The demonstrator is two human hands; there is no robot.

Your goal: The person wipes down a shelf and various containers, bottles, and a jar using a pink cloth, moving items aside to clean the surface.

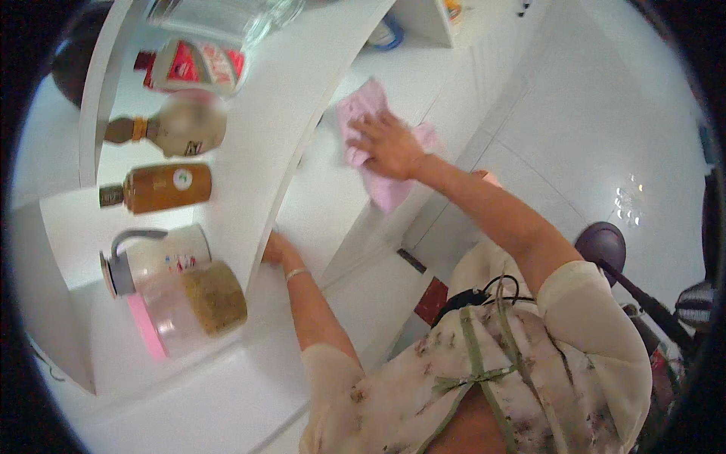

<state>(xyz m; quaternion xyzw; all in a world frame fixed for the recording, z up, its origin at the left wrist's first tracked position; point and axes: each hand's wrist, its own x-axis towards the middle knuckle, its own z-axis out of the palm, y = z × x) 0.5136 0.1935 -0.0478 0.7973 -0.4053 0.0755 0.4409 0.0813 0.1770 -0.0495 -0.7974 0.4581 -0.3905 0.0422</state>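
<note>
My right hand (391, 146) presses a pink cloth (388, 190) flat against a white shelf surface (317, 187), its fingers spread over the folds. Part of the cloth hangs past the front edge of that surface. My left hand (277, 248) reaches in at the edge of an upper white shelf board (283, 136). That board hides its fingers, so what they touch cannot be seen.
On the upper shelf stand a red-labelled bottle (198, 65), a gourd-shaped bottle (190, 122), a brown bottle (170, 187), a grey-handled jug (164, 249) and a pink-lidded jar (218, 298). A blue-rimmed object (391, 34) sits farther along the lower surface. A dark round-topped seat (601, 247) is on the tiled floor (567, 142).
</note>
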